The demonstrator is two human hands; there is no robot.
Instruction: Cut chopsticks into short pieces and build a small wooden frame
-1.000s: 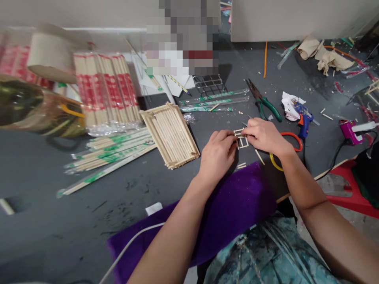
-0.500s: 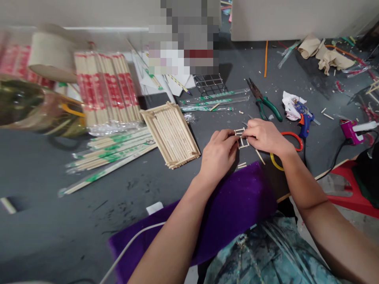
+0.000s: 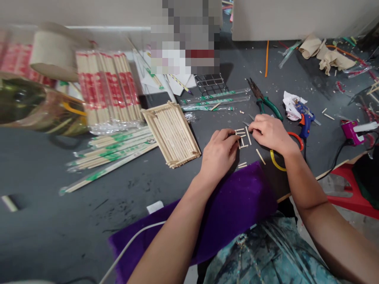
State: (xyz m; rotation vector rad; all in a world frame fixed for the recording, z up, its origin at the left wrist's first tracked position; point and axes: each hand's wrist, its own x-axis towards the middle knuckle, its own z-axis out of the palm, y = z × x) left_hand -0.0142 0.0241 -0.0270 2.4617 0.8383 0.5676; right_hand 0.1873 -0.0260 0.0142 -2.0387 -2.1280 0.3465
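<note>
My left hand (image 3: 220, 152) rests on the dark table, its thumb and forefinger pinched on a small frame of short wooden sticks (image 3: 243, 146). One loose stick (image 3: 248, 135) lies just right of that frame, tilted. My right hand (image 3: 271, 134) is closed above a pair of scissors (image 3: 277, 161) with red and yellow handles; the blade tips poke out past its fingertips. Whether those fingers hold anything is hidden. Another short stick (image 3: 260, 156) and a few cut pieces (image 3: 242, 165) lie nearer to me, by the purple cloth (image 3: 237, 201).
A tray-like panel of sticks (image 3: 173, 136) stands left of my hands. Wrapped chopsticks (image 3: 108, 90) and green-printed packets (image 3: 118, 152) lie farther left. Green-handled pliers (image 3: 268, 104), a blue glue gun (image 3: 306, 122) and crumpled paper (image 3: 291, 105) are beyond my right hand.
My right hand has drawn back to the right, away from the small frame. A loose stick now shows at the frame's right side. My left hand has stayed in place.
</note>
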